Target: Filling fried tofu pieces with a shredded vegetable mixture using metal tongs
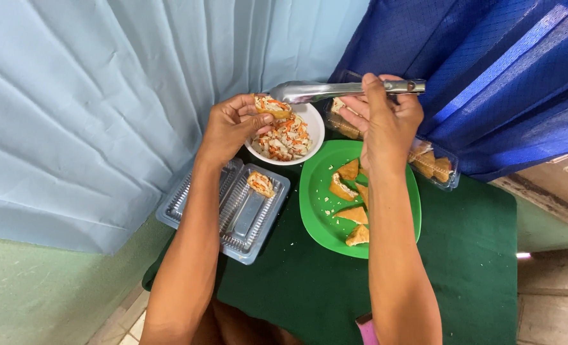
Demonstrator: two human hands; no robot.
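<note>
My left hand (pixel 231 125) holds a stuffed piece of fried tofu (pixel 272 106) over the white bowl (pixel 312 142) of shredded vegetable filling. My right hand (pixel 386 121) grips metal tongs (pixel 322 91), whose tips point left and touch the filling on that piece. Below the bowl a green plate (pixel 316 211) carries several plain fried tofu triangles. One filled piece (pixel 261 184) lies in an open clear plastic clamshell box (pixel 233 211) to the left.
A second clear plastic container (pixel 438 167) with more tofu pieces stands behind my right hand. Everything rests on a dark green cloth (pixel 463 275). Light blue fabric hangs at left, dark blue fabric at upper right.
</note>
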